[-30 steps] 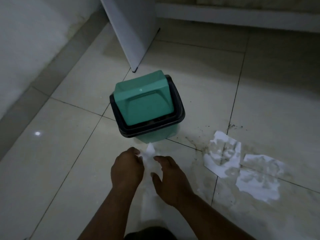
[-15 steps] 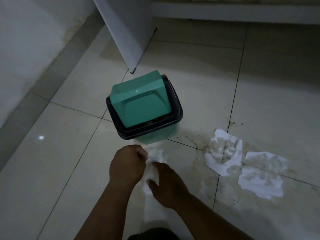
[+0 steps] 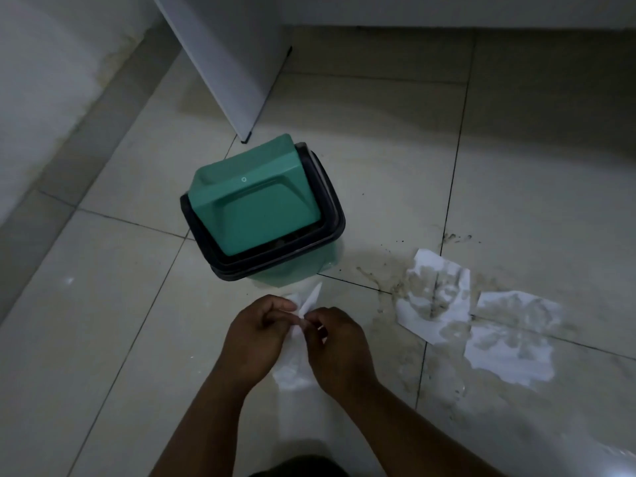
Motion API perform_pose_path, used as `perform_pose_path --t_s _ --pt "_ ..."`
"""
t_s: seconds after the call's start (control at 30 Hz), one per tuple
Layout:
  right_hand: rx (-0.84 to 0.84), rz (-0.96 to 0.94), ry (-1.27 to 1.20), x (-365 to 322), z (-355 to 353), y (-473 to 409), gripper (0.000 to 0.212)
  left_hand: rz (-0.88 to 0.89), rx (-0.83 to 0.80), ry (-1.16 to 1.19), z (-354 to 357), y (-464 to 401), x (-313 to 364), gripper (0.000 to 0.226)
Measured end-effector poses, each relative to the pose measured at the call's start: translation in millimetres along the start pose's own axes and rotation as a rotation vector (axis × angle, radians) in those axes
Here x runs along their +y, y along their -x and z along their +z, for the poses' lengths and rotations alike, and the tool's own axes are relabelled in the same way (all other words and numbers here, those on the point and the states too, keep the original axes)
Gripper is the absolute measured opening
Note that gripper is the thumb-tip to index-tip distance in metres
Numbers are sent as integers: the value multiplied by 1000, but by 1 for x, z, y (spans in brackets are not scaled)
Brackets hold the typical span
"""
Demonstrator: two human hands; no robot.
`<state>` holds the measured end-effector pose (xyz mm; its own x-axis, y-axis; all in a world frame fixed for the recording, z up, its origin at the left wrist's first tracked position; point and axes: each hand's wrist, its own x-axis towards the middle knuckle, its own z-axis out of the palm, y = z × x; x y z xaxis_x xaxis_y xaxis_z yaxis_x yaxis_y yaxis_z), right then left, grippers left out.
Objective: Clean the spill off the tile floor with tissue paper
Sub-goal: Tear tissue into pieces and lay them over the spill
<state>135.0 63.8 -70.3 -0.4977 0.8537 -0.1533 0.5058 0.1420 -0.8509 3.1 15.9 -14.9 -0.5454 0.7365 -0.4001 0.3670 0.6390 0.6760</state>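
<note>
My left hand [image 3: 256, 335] and my right hand [image 3: 339, 346] are close together above the tile floor [image 3: 103, 339], both pinching one white tissue [image 3: 296, 359] that hangs between them. A brownish spill [image 3: 385, 280] spreads over the tiles to the right. Three wet, stained tissue sheets lie flat on it: one [image 3: 433, 297] nearest the hands, one [image 3: 516, 308] further right and one [image 3: 509, 356] in front of that. All three are apart from my hands.
A small green bin [image 3: 254, 208] with a swing lid and black rim stands just beyond my hands. A white panel [image 3: 227, 56] stands behind it. A wall [image 3: 41, 80] runs along the left and a low white ledge [image 3: 447, 8] across the back.
My hands stay together on the tissue and have shifted their pinch on it; a tip of it now sticks up between them. The sheets on the spill have not moved.
</note>
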Motion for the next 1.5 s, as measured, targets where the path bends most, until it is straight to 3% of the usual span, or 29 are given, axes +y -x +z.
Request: perform_pose_path --t_s 0.17,0.3,0.5,0.67,0.77,0.83,0.93,1.03,1.1,1.27,1.33,1.4,1.5 --pt "18 41 -45 2 -9 -2 11 162 -33 -210 13 9 -14 14" --pt "18 84 -68 -5 -12 1 11 128 83 -426 32 9 -25 20" --pt "156 117 -287 -14 -26 6 18 101 155 -523 44 4 -31 11" --pt "294 186 -640 -22 -58 6 24 64 136 -454 40 8 -16 35" --pt "393 280 -796 -15 -84 6 26 148 199 -611 38 5 -1 40" --pt "432 361 -830 -7 -102 6 26 126 286 -506 43 6 16 35" --pt "479 425 -805 7 -125 9 29 158 289 -177 66 14 52 26" --pt "539 436 -707 23 -148 14 28 -91 95 576 94 15 92 28" --pt "568 456 -663 33 -162 18 29 -260 -82 905 109 14 115 22" --pt "616 456 -573 58 -195 23 28 -402 -485 745 136 17 138 56" --pt "627 428 -551 69 -206 26 32 -318 -478 629 148 17 143 46" --pt "648 441 -541 80 -214 28 27 -211 -409 489 163 18 147 16" --pt "661 484 -485 91 -225 33 22 -161 -410 457 179 21 156 21"
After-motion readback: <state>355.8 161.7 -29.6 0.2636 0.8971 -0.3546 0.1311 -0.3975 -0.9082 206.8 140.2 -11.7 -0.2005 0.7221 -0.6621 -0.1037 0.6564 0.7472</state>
